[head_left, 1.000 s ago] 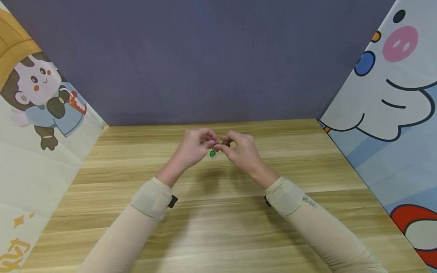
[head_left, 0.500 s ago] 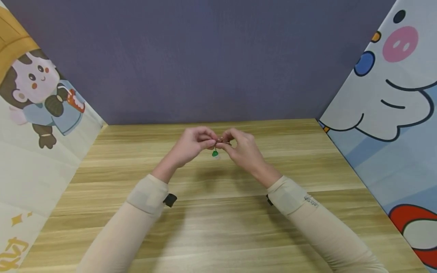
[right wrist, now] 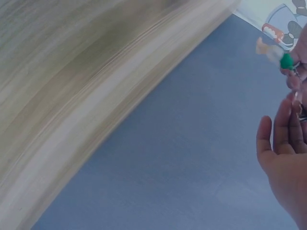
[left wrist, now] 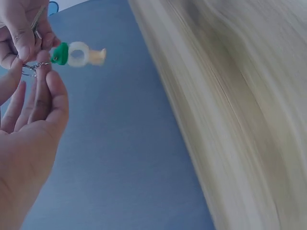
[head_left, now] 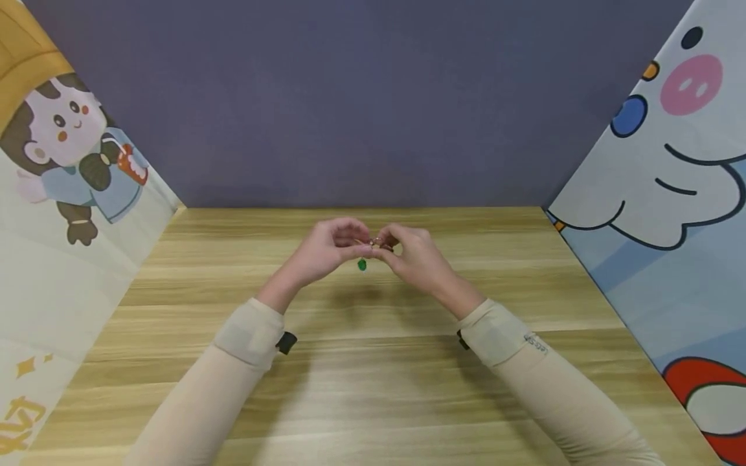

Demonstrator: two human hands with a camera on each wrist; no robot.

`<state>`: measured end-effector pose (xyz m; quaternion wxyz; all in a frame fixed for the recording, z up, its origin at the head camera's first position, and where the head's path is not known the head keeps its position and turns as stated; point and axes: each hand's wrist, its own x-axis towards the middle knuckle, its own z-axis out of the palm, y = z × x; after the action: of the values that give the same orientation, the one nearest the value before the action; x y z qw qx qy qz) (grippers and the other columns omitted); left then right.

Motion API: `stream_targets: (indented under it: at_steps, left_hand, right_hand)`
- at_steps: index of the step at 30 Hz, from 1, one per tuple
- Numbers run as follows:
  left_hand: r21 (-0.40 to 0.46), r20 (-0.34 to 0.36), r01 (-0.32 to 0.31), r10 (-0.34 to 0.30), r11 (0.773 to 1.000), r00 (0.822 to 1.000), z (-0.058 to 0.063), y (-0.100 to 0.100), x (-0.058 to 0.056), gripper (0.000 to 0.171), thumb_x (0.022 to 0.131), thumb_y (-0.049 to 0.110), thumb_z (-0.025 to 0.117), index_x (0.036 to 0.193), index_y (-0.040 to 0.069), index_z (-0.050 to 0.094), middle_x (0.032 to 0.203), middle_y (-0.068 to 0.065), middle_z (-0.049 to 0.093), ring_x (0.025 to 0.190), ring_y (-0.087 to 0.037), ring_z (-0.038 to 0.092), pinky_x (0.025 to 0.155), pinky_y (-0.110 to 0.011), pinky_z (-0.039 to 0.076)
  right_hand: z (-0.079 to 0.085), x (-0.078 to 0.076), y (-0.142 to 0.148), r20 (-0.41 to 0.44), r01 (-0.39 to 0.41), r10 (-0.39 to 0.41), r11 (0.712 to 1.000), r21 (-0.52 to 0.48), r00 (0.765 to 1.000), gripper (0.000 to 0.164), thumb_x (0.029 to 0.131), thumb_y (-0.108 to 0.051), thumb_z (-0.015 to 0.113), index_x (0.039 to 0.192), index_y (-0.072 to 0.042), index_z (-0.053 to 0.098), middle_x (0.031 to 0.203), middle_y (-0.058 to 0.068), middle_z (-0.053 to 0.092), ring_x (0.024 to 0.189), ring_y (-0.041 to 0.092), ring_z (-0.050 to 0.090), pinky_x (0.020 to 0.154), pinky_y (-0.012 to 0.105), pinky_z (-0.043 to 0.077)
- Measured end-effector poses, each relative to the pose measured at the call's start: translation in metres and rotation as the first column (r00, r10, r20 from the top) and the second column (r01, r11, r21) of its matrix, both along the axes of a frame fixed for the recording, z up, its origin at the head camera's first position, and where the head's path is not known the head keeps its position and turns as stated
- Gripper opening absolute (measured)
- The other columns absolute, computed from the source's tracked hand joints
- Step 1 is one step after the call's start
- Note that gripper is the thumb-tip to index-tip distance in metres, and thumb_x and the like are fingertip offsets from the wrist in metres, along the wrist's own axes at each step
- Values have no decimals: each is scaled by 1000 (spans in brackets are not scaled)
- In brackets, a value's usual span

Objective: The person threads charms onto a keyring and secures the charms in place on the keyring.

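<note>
Both hands meet in mid-air over the far part of the table in the head view. My left hand [head_left: 326,252] pinches a split key ring [left wrist: 29,71] with its thumb and fingers. From that ring a short chain leads to a charm [left wrist: 60,53] with a green top, a whitish round middle and a pale yellow end; it dangles below the fingertips. My right hand [head_left: 416,259] pinches a thin brass-coloured metal piece [left wrist: 37,20], which looks like a key, right at the ring. The fingers partly hide where key and ring meet.
The wood-grain table [head_left: 373,401] spreads below the hands. A grey-blue panel [head_left: 361,103] rises behind its far edge, and printed cartoon panels stand at left [head_left: 87,272] and right [head_left: 629,272]. Dark wrist straps [head_left: 286,343] show at the sleeve cuffs.
The charm swings a little beneath the hands. My left thumb has straightened along the ring, and its fingers have spread slightly from it. The right hand has barely moved.
</note>
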<state>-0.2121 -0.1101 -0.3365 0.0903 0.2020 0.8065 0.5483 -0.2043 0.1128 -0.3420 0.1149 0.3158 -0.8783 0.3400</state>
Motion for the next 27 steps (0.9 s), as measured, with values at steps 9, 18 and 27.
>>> stream_targets:
  at_steps: [9,18,27]
  left_hand:
    - [-99,-21,27,-29,995,999,-3,-4,3,29,103,25,73,129,11,74,114,-10,75,100,-30,79,86,-41,64]
    - [-104,-22,52,-55,993,998,-8,0,4,17,104,26,72,115,14,77,104,-11,73,73,-18,67,66,-35,58]
    - [-161,-94,54,-70,985,993,-6,3,9,12,104,25,72,110,16,78,92,-3,74,68,-17,63,61,-30,53]
  right_hand:
    - [1,-2,0,359,12,6,999,-49,933,15,102,-27,75,102,-13,69,94,3,71,82,16,66,70,31,55]
    - [1,-2,5,481,-49,88,994,-93,872,12,104,-23,72,107,-12,76,102,7,75,86,24,66,74,34,56]
    - [1,-2,12,529,-101,152,987,-124,835,15,105,-16,69,115,-7,76,111,13,77,105,37,74,86,36,63]
